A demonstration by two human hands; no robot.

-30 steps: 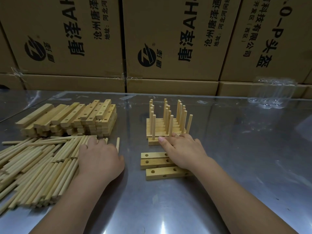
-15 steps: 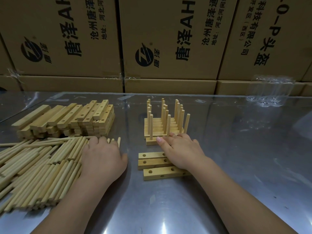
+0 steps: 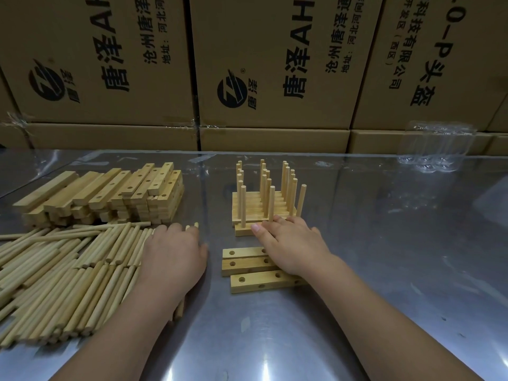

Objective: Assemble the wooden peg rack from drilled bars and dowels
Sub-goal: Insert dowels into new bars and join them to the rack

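A group of drilled bars with upright dowels (image 3: 265, 204) stands at the middle of the table. Its nearest bar (image 3: 243, 231) carries three pegs. My right hand (image 3: 291, 246) lies palm down with fingers spread on that bar, its wrist over three loose drilled bars (image 3: 247, 266) lying flat just in front. My left hand (image 3: 173, 259) rests palm down on the right edge of a big pile of loose dowels (image 3: 55, 281); its fingertips curl among them and I cannot see whether they grip any. A stack of spare drilled bars (image 3: 110, 193) sits behind the dowels.
The table (image 3: 384, 243) is shiny metal. Cardboard boxes (image 3: 275, 64) form a wall along its far edge. A clear plastic tray (image 3: 437, 149) lies at the back right.
My left hand has slid a little forward and right over the dowel pile. My right hand stays on the front bar.
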